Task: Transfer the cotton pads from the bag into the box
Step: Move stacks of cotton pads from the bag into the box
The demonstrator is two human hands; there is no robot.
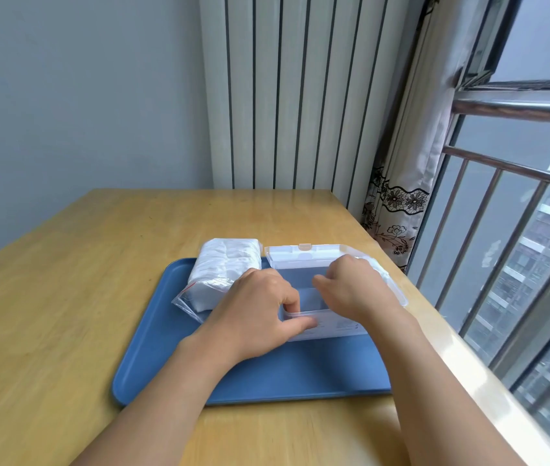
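A clear zip bag (220, 274) full of white cotton pads lies on the left part of a blue tray (266, 378). Beside it on the right stands a clear plastic box (330, 326) with its hinged lid (303, 255) swung open toward the back. My left hand (253, 314) grips the box's near left corner, thumb on the front wall and fingers over the rim. My right hand (351, 287) rests over the box's right side, its fingers curled above the opening. The inside of the box looks bare where it shows between my hands.
The tray sits on a wooden table (81, 280). The table's right edge runs along a window with metal bars (502, 230). A patterned curtain (398, 210) and a white radiator (300, 95) stand behind the table.
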